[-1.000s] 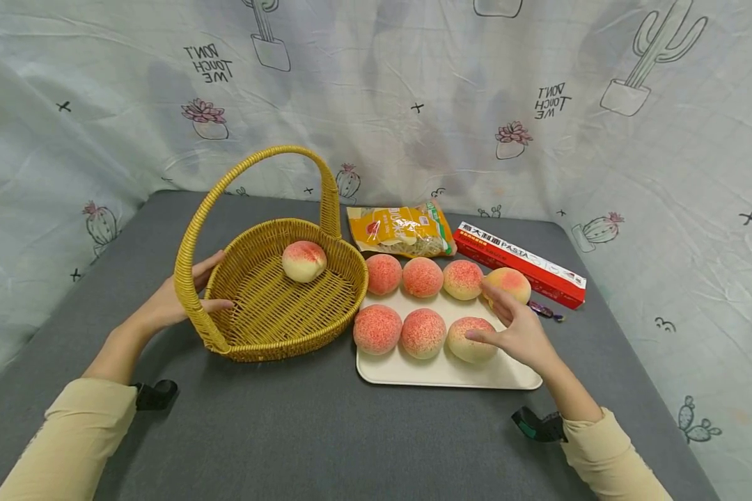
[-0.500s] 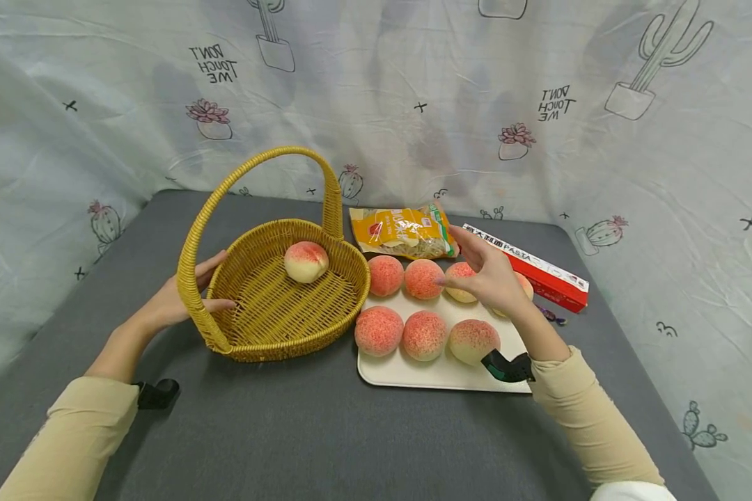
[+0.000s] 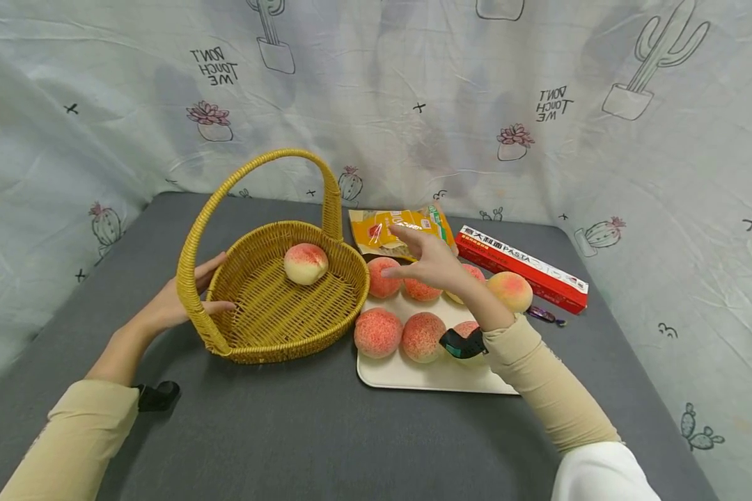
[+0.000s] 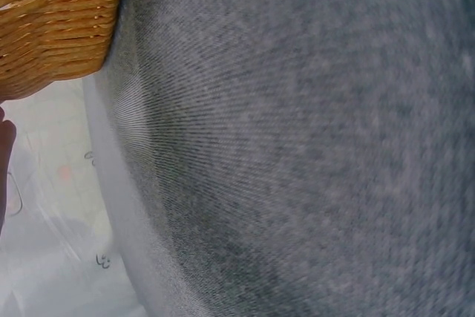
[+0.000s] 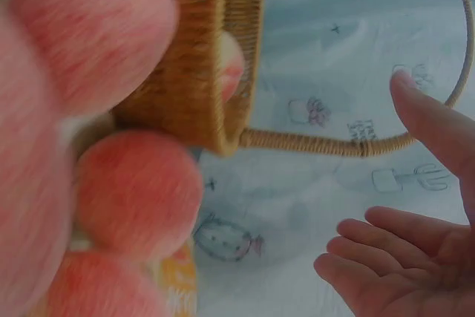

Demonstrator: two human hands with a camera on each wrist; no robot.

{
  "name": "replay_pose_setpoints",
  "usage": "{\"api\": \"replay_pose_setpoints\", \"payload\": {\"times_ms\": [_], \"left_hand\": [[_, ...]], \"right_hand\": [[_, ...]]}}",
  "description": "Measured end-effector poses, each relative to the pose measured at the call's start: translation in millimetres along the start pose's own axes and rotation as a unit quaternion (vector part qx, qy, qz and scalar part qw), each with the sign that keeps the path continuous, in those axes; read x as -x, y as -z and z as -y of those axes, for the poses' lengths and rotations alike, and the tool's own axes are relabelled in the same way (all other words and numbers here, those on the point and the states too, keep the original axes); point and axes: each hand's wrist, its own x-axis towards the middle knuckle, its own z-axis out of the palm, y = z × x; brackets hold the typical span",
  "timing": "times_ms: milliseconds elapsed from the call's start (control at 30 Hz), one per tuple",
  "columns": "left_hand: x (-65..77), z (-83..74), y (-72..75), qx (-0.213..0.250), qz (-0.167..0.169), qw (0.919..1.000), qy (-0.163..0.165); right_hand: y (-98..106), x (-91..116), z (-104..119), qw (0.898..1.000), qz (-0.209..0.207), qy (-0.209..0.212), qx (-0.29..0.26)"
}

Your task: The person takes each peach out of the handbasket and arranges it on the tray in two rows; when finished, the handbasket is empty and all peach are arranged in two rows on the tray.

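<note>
A yellow wicker basket (image 3: pixel 282 313) with a tall arched handle stands left of centre, one peach (image 3: pixel 305 264) lying inside. My left hand (image 3: pixel 174 300) holds its left rim, thumb on the inside and fingers behind the handle's base. Over the back row of peaches, my right hand (image 3: pixel 435 263) is spread with nothing in it, thumb overlapping the leftmost back peach (image 3: pixel 381 284) in the head view. In the right wrist view, its palm and fingers (image 5: pixel 371 254) show unoccupied. Several peaches sit in two rows on a cream tray (image 3: pixel 426 378), some partly hidden by the right arm.
Behind the tray lies a yellow food bag (image 3: pixel 376 233). A red and white pasta box (image 3: pixel 533 271) lies at the right, with a purple-wrapped candy (image 3: pixel 542 314) in front. A patterned curtain (image 3: pixel 376 104) hangs behind the grey table (image 3: pixel 288 431).
My right hand has moved left from the tray's right end across the back row, towards the basket, and stays spread. The left hand and basket keep their place.
</note>
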Motion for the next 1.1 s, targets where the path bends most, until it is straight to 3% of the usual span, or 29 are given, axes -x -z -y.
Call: {"api": "replay_pose_setpoints", "payload": {"times_ms": [133, 367, 733, 1100], "left_hand": [[0.1, 0.8, 1.4, 0.003, 0.002, 1.0, 0.006], [0.6, 2.5, 2.2, -0.002, 0.002, 0.9999, 0.017], [0.1, 0.4, 0.6, -0.006, 0.004, 0.9998, 0.019], [1.2, 2.5, -0.7, 0.0, -0.001, 1.0, -0.002]], "right_hand": [[-12, -16, 11, 0.999, 0.024, 0.022, -0.008], [-33, -46, 30, 0.997, 0.059, 0.033, 0.047], [-67, -86, 47, 0.984, 0.13, -0.025, 0.122], [-90, -124, 61, 0.988, 0.06, -0.079, 0.115]]}}
